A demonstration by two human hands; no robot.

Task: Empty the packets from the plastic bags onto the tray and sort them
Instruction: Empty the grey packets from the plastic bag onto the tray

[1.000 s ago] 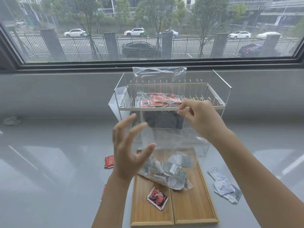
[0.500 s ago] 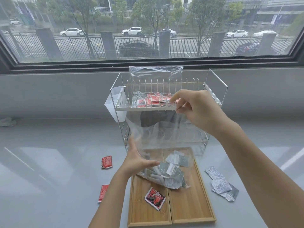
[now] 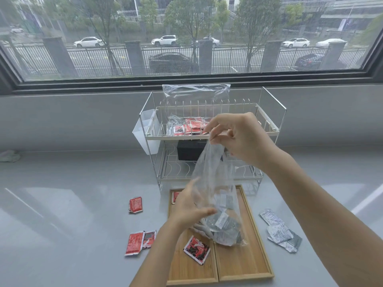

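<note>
right grip [image 3: 238, 139] pinches bag [image 3: 215, 183] top | left grip [image 3: 190, 206] clasps its side | over tray [image 3: 244, 264]

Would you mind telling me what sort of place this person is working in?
Probably a ground-floor room facing a street, perhaps a kitchen-style work area: a wide window looks onto parked cars and a fence, and a two-tier dish rack stands on a smooth grey counter.

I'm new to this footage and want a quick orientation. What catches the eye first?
A clear bag of grey packets hangs over the wooden tray, pinched at the top by the right hand and gripped lower by the left hand. Behind stands a wire rack.
</note>
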